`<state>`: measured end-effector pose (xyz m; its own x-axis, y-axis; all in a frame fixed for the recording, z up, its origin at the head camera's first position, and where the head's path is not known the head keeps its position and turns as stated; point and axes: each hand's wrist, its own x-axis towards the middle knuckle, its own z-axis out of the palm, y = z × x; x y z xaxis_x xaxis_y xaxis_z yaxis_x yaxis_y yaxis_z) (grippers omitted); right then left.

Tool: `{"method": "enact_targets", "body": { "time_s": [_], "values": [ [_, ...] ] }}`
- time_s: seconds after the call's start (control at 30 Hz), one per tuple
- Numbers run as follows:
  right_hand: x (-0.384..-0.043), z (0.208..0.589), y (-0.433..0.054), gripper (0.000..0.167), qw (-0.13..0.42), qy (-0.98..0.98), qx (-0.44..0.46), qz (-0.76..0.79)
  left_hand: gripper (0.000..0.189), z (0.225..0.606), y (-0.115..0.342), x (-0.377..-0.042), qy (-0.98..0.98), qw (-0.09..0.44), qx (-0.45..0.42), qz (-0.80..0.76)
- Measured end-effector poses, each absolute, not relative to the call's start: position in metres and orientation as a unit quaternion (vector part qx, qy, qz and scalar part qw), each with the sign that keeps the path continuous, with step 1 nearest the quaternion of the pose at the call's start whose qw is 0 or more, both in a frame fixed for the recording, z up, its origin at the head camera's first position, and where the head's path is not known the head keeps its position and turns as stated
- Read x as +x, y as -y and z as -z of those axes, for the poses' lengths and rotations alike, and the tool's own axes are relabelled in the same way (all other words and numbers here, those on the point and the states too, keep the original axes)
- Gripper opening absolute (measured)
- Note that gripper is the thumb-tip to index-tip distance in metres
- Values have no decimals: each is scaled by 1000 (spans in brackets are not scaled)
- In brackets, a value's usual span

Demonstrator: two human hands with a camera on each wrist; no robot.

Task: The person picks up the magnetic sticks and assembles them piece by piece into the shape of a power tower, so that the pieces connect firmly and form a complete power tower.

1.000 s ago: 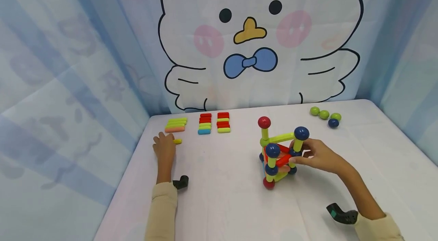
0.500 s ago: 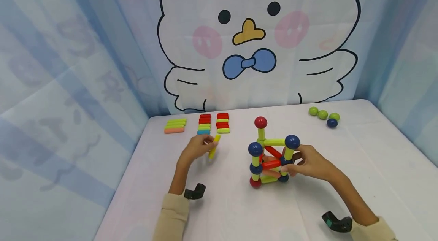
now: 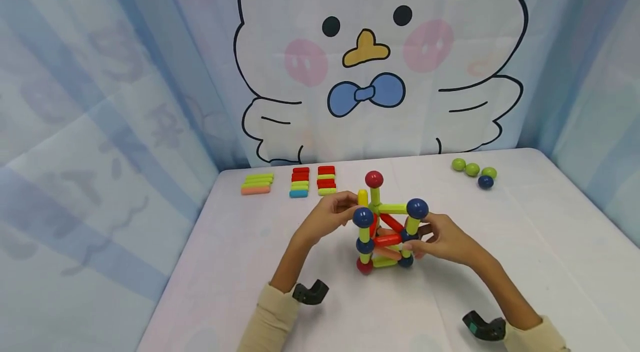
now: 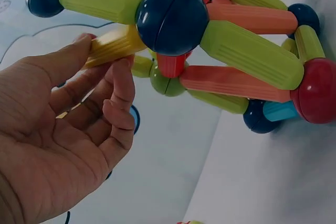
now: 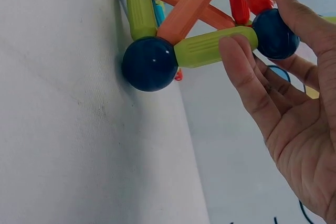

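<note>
A structure of magnetic rods and balls point(image 3: 387, 240) stands on the table, with green, red, orange and blue rods joined by dark blue, red and green balls. My left hand point(image 3: 327, 217) is at its left side and pinches a yellow rod point(image 4: 113, 45) between thumb and fingers, close behind a dark blue ball point(image 4: 172, 20). On the right, my right hand point(image 3: 445, 240) grips the structure around a dark blue ball point(image 5: 275, 33), its fingers also against a green rod point(image 5: 215, 46). Whether the yellow rod's far end touches a ball is hidden.
Loose rods lie in groups at the back left: green and orange rods point(image 3: 257, 184), a mixed stack point(image 3: 299, 181) and another stack point(image 3: 326, 180). Several loose balls point(image 3: 472, 169), green and dark blue, sit at the back right. A printed curtain point(image 3: 370, 130) hangs behind the table.
My left hand has picked up the yellow rod at the far left and carried it right to the structure. My right hand has shifted the structure slightly left.
</note>
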<state>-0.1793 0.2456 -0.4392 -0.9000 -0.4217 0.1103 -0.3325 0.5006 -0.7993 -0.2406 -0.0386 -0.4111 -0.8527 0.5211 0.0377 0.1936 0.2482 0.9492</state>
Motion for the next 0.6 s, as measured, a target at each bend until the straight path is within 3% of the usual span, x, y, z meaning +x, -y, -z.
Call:
{"method": "enact_targets", "body": {
  "time_s": [0.6],
  "values": [
    [-178,440,-246,39,49,-858,-226,458,33,412,24,-239,-800,124,235,-538]
  ]
}}
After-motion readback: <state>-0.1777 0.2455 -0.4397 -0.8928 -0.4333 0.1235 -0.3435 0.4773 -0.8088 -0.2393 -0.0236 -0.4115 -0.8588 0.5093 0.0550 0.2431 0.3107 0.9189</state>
